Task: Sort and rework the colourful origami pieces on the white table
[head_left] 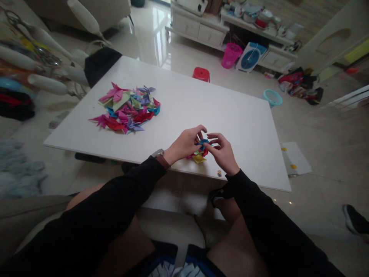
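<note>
Over the near edge of the table, my left hand (187, 145) and my right hand (224, 152) meet at a small blue folded paper piece (204, 143). The fingers of both hands are closed in a pinch on it, though its exact shape is partly hidden behind them. Just below it on the tabletop lies a little cluster of folded paper, with a yellow piece (199, 158) in front and red, pink and green ones beside it. Further left sits a big pile of folded paper cranes (127, 111) in pink, red, purple, green and blue.
The white table (184, 100) has a small cartoon sticker (219, 173) at its near edge. A red stool (201, 73) stands beyond the far edge. On the floor are a pink basket (231, 55), a blue fan (250, 57) and a light-blue basin (272, 97).
</note>
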Demonstrator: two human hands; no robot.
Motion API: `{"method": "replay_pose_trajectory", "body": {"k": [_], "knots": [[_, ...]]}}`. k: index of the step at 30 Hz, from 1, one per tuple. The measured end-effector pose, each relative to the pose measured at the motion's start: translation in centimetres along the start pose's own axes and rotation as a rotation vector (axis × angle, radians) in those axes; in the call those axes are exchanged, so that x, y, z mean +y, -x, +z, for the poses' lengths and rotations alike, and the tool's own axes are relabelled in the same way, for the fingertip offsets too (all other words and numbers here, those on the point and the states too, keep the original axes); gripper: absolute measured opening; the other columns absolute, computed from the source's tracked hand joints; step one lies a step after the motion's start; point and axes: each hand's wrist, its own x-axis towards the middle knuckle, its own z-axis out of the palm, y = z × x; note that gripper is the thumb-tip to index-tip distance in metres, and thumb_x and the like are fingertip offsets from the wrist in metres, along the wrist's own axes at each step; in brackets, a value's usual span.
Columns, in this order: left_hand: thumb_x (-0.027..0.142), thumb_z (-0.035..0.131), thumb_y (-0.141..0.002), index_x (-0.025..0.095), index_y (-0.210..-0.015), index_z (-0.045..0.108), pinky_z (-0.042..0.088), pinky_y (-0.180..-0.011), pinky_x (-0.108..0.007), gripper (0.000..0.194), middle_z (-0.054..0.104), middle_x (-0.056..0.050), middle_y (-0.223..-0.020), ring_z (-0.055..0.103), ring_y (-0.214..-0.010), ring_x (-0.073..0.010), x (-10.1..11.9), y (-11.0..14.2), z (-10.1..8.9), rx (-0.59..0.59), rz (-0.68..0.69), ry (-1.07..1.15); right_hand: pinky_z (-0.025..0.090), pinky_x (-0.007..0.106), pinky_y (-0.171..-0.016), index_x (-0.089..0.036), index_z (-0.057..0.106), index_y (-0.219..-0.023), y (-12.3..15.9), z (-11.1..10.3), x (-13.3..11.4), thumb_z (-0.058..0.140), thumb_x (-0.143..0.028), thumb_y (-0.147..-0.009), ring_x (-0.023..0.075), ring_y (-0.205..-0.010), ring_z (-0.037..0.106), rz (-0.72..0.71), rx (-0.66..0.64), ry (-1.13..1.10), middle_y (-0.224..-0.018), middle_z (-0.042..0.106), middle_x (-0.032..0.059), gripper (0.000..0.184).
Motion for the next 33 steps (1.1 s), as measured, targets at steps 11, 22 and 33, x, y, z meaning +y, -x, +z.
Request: {"method": "replay_pose_trajectory", "body": {"k": [11, 22, 33], "knots": [[0.001, 0.064, -0.072, 0.018, -0.116, 0.059, 0.054, -0.08, -0.028, 0.047, 0.066, -0.003, -0.104, 0.065, -0.087, -0.0135, -0.3, -0.1, -0.1, 0.068, 0.191, -0.118, 0.058, 0.034, -0.073, -0.022, 0.066, -0.095, 0.2, 0.1, 0.0, 0.072, -0.036, -0.086, 0.0177, -0.082, 0.068, -0.098, 0.01, 0.116, -0.096, 0.07, 0.0029, 0.018], [0.015, 0.062, -0.091, 0.014, -0.096, 0.063, 0.056, -0.078, -0.03, 0.005, 0.069, -0.005, -0.085, 0.07, -0.077, -0.0142, 0.5, -0.9, 0.1, 0.032, -0.618, 0.716, 0.059, 0.033, -0.071, -0.021, 0.064, -0.093, 0.0, -0.4, 0.3, 0.074, -0.038, -0.086, 0.0169, -0.081, 0.07, -0.107, 0.105, 0.103, -0.095, 0.07, 0.0027, 0.021], [0.012, 0.068, -0.089, 0.011, -0.096, 0.068, 0.054, -0.077, -0.028, 0.007, 0.072, -0.006, -0.083, 0.069, -0.076, -0.0126, -1.2, -0.5, 1.0, 0.008, -0.519, 0.6, 0.057, 0.041, -0.085, -0.022, 0.07, -0.098, 0.0, -0.5, 0.7, 0.067, -0.015, -0.085, 0.0239, -0.102, 0.063, -0.353, 0.018, 0.44, -0.106, 0.062, 0.0079, 0.015]]}}
